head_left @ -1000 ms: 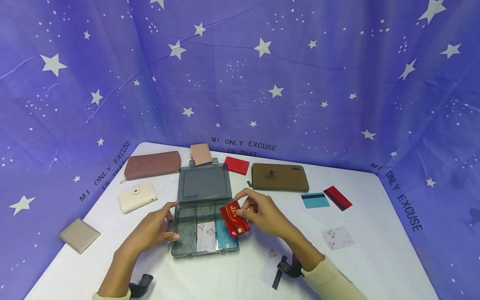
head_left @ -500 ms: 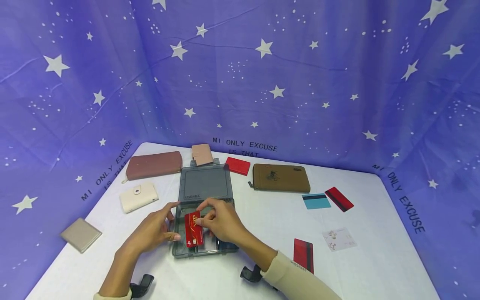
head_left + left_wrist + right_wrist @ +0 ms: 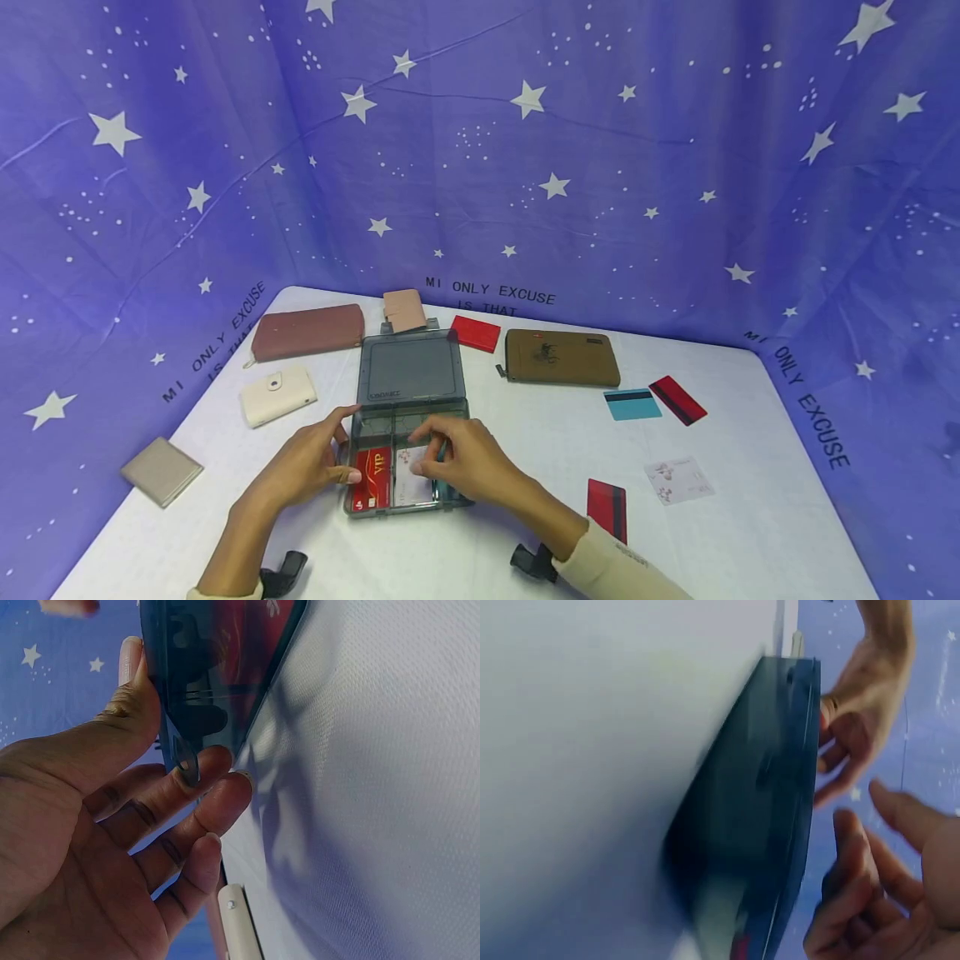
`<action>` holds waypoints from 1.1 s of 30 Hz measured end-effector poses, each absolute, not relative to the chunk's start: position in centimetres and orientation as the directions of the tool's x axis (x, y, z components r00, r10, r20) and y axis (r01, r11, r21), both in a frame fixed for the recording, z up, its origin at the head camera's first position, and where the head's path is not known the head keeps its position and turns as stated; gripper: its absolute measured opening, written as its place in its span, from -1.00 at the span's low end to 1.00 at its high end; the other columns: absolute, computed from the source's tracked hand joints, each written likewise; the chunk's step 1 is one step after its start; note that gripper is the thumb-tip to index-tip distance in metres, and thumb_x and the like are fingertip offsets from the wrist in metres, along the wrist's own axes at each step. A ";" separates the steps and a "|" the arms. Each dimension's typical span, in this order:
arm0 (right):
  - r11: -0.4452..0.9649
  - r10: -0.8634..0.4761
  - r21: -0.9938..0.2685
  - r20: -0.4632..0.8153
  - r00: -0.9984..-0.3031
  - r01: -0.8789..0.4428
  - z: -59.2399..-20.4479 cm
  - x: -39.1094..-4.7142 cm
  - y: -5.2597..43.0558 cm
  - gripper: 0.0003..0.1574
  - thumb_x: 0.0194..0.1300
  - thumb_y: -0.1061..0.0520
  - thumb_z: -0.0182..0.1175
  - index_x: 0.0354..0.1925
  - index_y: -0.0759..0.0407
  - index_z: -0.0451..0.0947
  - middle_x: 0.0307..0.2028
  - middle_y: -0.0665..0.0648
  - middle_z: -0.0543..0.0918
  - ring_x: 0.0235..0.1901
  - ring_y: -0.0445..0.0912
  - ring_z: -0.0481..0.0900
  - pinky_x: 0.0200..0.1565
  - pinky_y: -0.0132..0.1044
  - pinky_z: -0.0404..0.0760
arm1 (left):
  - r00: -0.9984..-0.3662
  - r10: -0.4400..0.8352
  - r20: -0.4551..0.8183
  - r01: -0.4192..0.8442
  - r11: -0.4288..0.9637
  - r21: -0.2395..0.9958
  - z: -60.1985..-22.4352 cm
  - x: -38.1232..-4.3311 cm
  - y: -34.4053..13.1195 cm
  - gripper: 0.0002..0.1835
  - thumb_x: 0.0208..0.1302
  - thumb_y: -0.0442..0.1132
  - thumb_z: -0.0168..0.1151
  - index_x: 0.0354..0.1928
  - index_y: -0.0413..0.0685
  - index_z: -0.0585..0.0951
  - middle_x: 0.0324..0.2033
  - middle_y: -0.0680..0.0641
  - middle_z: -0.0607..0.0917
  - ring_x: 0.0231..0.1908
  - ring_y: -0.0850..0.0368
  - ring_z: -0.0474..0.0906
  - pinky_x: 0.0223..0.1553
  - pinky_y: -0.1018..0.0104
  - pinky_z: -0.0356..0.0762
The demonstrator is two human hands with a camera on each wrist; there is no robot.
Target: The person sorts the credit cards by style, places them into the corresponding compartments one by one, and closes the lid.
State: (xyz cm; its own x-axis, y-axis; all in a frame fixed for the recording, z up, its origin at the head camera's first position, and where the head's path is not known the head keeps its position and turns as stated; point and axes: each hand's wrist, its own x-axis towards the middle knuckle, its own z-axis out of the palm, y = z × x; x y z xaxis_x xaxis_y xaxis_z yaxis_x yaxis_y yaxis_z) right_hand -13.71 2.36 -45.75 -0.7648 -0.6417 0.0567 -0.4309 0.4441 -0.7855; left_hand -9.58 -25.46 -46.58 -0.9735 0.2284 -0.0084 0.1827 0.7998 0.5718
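Observation:
A grey see-through plastic storage box (image 3: pixel 401 511) with compartments lies on the white table, its lid (image 3: pixel 412 367) folded back. At its left side, my left hand (image 3: pixel 303 457) grips the edge, thumb over the rim and fingers against the outer wall. A red VIP card (image 3: pixel 373 478) lies in the front-left compartment. Beside it, a white flowered card (image 3: pixel 412 483) fills the front-middle one. My right hand (image 3: pixel 474 460) hovers over the front-right part with loosely bent fingers, holding nothing. It mostly hides a blue card in that compartment.
Behind the box are a maroon wallet (image 3: pixel 309 332), a pink wallet (image 3: pixel 405 310), a red card case (image 3: pixel 476 333) and a brown wallet (image 3: pixel 562 358). Cream (image 3: pixel 279 397) and beige (image 3: pixel 162 472) wallets lie left. Right are blue (image 3: pixel 633 406), red (image 3: pixel 608 510) and white (image 3: pixel 679 481) cards.
My right hand carried the red VIP card leftward, laid it in the front-left compartment and let go, then drew back slightly right. My left hand stayed at the box edge.

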 end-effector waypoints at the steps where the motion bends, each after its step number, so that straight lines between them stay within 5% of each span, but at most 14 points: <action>1: 0.439 -0.654 -0.791 0.043 -0.755 -0.426 -45.7 -13.7 3.3 -0.60 0.18 0.01 0.45 -0.01 0.03 0.64 -0.48 -0.18 0.63 -0.62 -0.21 0.45 -0.56 -0.41 0.44 | -0.974 0.227 -0.007 0.182 0.801 0.570 -46.6 -9.6 -25.5 0.03 -0.11 -0.10 0.61 0.44 0.00 0.28 -0.21 -0.01 0.63 -0.46 0.24 0.47 -0.36 0.37 0.41; 6: 0.465 -0.669 -0.799 -0.034 -0.743 -0.382 -45.9 -13.1 8.2 -0.56 0.12 -0.01 0.49 -0.03 0.00 0.64 -0.34 -0.12 0.71 -0.53 -0.18 0.51 -0.48 -0.40 0.50 | -0.975 0.223 -0.007 0.180 0.807 0.563 -46.6 -9.5 -25.5 0.03 -0.11 -0.09 0.61 0.45 0.00 0.28 -0.21 0.00 0.63 -0.46 0.26 0.46 -0.36 0.37 0.41; 15: 0.633 -0.512 -0.659 0.035 -0.858 -0.405 -45.1 -11.5 15.3 -0.46 -0.09 -0.12 0.60 -0.10 -0.25 0.61 -0.15 -0.17 0.61 -0.33 -0.20 0.50 -0.29 -0.38 0.48 | -0.974 0.225 -0.005 0.183 0.803 0.568 -46.5 -9.5 -25.3 0.03 -0.10 -0.06 0.60 0.44 -0.01 0.27 -0.20 0.01 0.62 -0.45 0.25 0.47 -0.36 0.37 0.42; 25: 0.669 -0.674 -0.556 -0.176 -0.717 -0.493 -45.8 -9.7 18.1 -0.30 -0.17 -0.10 0.63 -0.01 -0.37 0.58 -0.13 -0.16 0.43 -0.21 -0.27 0.44 -0.25 -0.38 0.41 | -0.976 0.216 -0.026 0.165 0.810 0.562 -46.6 -9.5 -25.2 0.02 -0.08 -0.08 0.59 0.45 0.00 0.26 -0.19 0.01 0.62 -0.44 0.22 0.48 -0.36 0.37 0.41; 33: 0.675 -0.709 -0.481 -0.215 -0.671 -0.560 -46.8 -8.9 15.6 -0.46 -0.24 -0.16 0.63 -0.33 -0.30 0.49 -0.30 -0.20 0.32 -0.27 -0.36 0.32 -0.27 -0.45 0.35 | -0.975 0.222 -0.023 0.168 0.800 0.576 -46.5 -9.5 -25.1 0.03 -0.09 -0.08 0.59 0.45 -0.01 0.26 -0.17 -0.03 0.62 -0.45 0.25 0.47 -0.35 0.36 0.42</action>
